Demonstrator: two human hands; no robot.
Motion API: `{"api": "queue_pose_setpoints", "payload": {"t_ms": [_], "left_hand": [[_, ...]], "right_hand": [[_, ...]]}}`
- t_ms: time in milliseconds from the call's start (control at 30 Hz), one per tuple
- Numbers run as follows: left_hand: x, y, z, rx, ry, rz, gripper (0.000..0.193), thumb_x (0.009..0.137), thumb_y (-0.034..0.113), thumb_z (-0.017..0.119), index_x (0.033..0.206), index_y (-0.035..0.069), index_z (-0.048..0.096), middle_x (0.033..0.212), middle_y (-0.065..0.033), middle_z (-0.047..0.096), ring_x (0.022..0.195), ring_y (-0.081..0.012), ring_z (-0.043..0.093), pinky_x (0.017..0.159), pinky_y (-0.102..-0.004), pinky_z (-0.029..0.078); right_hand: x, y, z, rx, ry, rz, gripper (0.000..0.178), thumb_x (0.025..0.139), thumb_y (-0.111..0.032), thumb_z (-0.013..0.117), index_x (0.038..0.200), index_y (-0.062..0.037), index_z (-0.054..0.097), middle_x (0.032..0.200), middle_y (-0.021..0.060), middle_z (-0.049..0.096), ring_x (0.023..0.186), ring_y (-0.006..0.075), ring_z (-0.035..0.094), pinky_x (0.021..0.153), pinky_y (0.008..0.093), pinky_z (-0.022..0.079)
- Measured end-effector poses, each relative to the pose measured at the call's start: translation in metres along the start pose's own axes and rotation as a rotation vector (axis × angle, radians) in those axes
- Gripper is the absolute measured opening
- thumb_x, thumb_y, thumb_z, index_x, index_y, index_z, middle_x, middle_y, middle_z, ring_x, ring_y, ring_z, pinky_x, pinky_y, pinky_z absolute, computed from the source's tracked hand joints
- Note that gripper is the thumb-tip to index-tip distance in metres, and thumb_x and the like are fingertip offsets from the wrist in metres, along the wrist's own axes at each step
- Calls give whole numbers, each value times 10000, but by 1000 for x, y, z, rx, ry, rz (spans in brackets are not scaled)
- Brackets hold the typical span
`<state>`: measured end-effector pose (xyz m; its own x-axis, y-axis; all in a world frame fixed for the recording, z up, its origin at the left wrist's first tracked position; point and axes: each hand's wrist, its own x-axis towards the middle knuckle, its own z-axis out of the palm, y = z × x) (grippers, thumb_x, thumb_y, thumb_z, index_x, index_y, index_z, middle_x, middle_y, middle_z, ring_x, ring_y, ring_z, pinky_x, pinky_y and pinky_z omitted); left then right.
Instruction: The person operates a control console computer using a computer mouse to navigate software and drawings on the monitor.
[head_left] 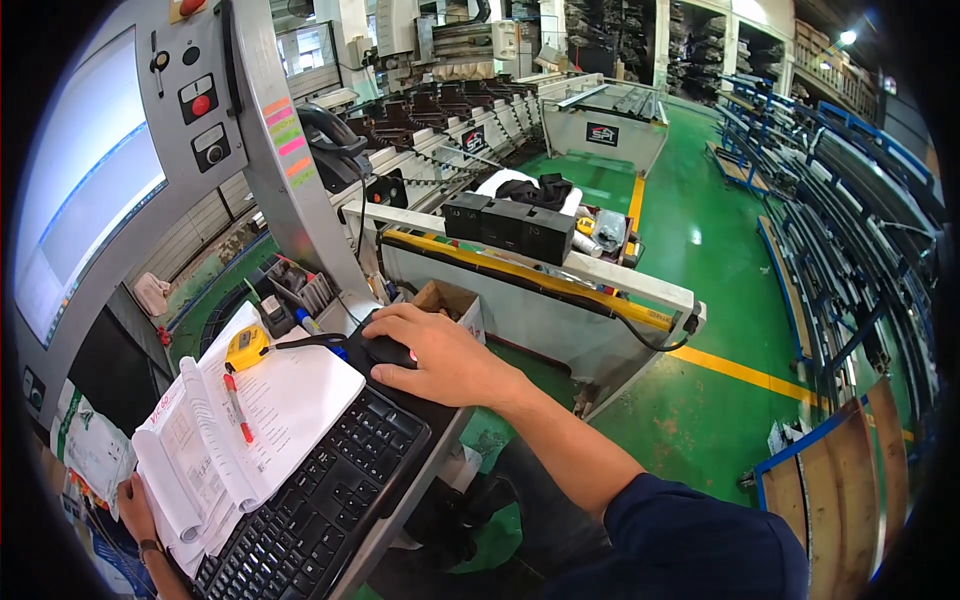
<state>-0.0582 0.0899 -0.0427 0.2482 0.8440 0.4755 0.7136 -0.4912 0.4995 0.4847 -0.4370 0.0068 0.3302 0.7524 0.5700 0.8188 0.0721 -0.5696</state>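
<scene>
My right hand (440, 357) rests over a black computer mouse (385, 348), fingers curved round it, at the right end of the console shelf. My left hand (134, 510) is at the shelf's left edge, beside a stack of papers (310, 385); the curled sheets cover much of its fingers. A black keyboard (320, 490) lies along the near edge of the shelf, partly under the papers. On the papers are a red pen (239, 408) and a yellow tape measure (246, 347) with a black strap.
A grey console with a lit screen (85, 190) and red button (201, 105) rises at the left. Beyond the mouse stand a cardboard box (445, 303) and a machine rail (520, 275). Metal profiles fill blue racks (840, 230) at right. A wooden-panelled cart (830, 490) stands nearer.
</scene>
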Motion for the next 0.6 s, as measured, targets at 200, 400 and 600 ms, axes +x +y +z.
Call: {"api": "queue_pose_setpoints", "payload": {"t_ms": [200, 400, 600], "left_hand": [[1, -2, 0, 4, 0, 10, 513, 1111, 428, 627, 1167, -75, 715, 1069, -177, 754, 966, -284, 684, 950, -412, 525], [-1, 3, 0, -18, -3, 8, 510, 1111, 418, 632, 1153, -84, 710, 1054, -178, 751, 946, -272, 679, 930, -404, 528], [-3, 6, -2, 9, 2, 5, 509, 1110, 418, 636, 1150, -84, 708, 1052, -174, 749, 945, -268, 675, 927, -401, 526]], "right_hand": [[0, 0, 0, -10, 5, -2, 475, 952, -303, 751, 1321, -12, 681, 1362, 182, 648, 1217, 420, 660, 1053, 503, 533], [0, 0, 0, -8, 5, 8, 476, 954, -308, 740, 1319, -9, 681, 1365, 184, 650, 1218, 421, 660, 1055, 503, 532], [1, 2, 2, -15, 26, -28, 477, 952, -308, 743, 1317, -7, 681, 1362, 185, 651, 1213, 422, 662, 1054, 506, 533]]}}
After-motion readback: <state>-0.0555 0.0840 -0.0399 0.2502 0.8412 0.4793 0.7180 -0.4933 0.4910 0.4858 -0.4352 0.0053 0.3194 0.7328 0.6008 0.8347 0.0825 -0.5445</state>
